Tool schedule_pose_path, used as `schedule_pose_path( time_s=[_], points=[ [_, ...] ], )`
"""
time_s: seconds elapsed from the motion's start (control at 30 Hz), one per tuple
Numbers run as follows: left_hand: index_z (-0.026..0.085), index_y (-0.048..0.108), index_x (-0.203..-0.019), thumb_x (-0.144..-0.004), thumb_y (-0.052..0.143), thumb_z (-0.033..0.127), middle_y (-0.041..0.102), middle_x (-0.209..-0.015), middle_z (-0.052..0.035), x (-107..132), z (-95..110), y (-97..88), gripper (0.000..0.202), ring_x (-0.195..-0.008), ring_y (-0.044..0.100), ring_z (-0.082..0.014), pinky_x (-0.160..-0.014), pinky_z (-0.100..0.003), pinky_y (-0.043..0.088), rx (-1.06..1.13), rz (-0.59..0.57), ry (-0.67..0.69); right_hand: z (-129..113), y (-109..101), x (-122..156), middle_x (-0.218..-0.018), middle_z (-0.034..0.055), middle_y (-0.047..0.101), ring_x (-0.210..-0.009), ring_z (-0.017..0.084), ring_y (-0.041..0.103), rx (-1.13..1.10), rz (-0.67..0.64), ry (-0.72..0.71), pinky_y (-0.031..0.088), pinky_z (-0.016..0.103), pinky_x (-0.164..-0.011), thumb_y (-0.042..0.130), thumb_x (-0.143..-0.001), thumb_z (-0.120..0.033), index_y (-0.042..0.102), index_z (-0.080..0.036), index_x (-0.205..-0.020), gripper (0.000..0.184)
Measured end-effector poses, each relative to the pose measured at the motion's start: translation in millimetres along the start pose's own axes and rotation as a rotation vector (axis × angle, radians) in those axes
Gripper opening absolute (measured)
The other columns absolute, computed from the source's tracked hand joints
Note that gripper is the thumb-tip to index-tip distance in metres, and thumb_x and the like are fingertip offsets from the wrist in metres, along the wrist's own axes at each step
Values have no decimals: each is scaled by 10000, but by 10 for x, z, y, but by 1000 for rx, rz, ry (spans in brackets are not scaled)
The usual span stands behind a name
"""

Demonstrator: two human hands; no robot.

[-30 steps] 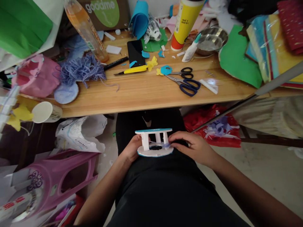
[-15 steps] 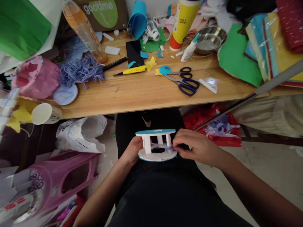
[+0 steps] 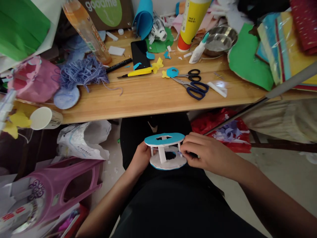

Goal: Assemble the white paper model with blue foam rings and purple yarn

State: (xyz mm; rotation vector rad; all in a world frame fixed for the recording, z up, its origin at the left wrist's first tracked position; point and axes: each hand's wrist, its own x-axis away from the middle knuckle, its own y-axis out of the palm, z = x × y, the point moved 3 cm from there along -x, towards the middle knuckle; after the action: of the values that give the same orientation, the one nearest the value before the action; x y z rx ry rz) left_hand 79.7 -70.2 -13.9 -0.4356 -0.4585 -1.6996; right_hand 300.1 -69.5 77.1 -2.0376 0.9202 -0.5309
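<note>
Over my lap is a two-tier foam-board frame (image 3: 162,155): two round discs joined by short white posts. Its upper disc (image 3: 152,141) is blue on top, with a cut-out in the middle; the lower disc is white on its inner face, with a dark round hole. My left hand (image 3: 140,157) is closed on the frame's left side, its fingertips partly hidden behind it. At the right side my right hand (image 3: 201,148) has its fingers pinched together beside a post, at a thin strand of purple yarn (image 3: 177,154) running between the discs.
On the desk lie scissors (image 3: 198,90), a yellow craft knife (image 3: 140,72), a black phone (image 3: 140,53), a glue bottle (image 3: 197,54) and a heap of purple yarn (image 3: 83,72). A paper cup (image 3: 46,118) sits near the left edge. A grey pole (image 3: 284,84) slants at right.
The frame has tilted and turned, so the upper disc's blue face and its cut-out now show. It has shifted slightly right. Both hands stay at its sides.
</note>
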Motion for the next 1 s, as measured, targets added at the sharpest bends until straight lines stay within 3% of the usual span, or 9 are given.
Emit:
schedule_pose_path(
  time_s=[0.27, 0.47, 0.77, 0.87, 1.0],
  points=[
    [165, 621, -697, -793, 635, 241, 594, -644, 11, 49, 6, 34, 124, -616, 487, -122, -610, -234, 372, 40, 9, -12, -76, -14, 13, -830, 23, 603, -745, 183, 566, 145, -68, 129, 404, 323, -639, 584, -893, -133, 563, -204, -808, 113],
    [135, 698, -840, -697, 785, 290, 639, -660, 1, -37, -156, 62, 228, -565, 492, -97, -579, -216, 336, 297, -143, -184, 103, -6, 40, -1019, 26, 638, -790, 129, 613, -240, -12, 172, 485, 258, -705, 566, -964, -227, 623, -243, -1028, 87],
    [120, 708, -785, -665, 842, 285, 652, -659, -11, -80, -136, 59, 244, -563, 503, -84, -577, -211, 355, 403, -218, -207, 311, 140, 23, -924, 23, 638, -732, 122, 594, -462, 20, 157, 490, 249, -673, 612, -923, -244, 633, -228, -933, 28],
    [127, 696, -773, -639, 848, 276, 651, -668, -12, -95, -130, 53, 252, -590, 536, -103, -598, -218, 386, 390, -190, -195, 290, 145, -15, -887, 14, 630, -704, 120, 579, -440, -13, 147, 473, 242, -651, 592, -900, -193, 629, -227, -892, 51],
    [147, 675, -775, -724, 754, 255, 601, -625, 14, -95, -138, 11, 144, -557, 495, -101, -569, -213, 364, 225, -64, -119, 275, 140, -28, -858, -7, 627, -686, 114, 575, -282, -91, 167, 438, 238, -638, 579, -883, -147, 635, -232, -881, 102]
  ],
)
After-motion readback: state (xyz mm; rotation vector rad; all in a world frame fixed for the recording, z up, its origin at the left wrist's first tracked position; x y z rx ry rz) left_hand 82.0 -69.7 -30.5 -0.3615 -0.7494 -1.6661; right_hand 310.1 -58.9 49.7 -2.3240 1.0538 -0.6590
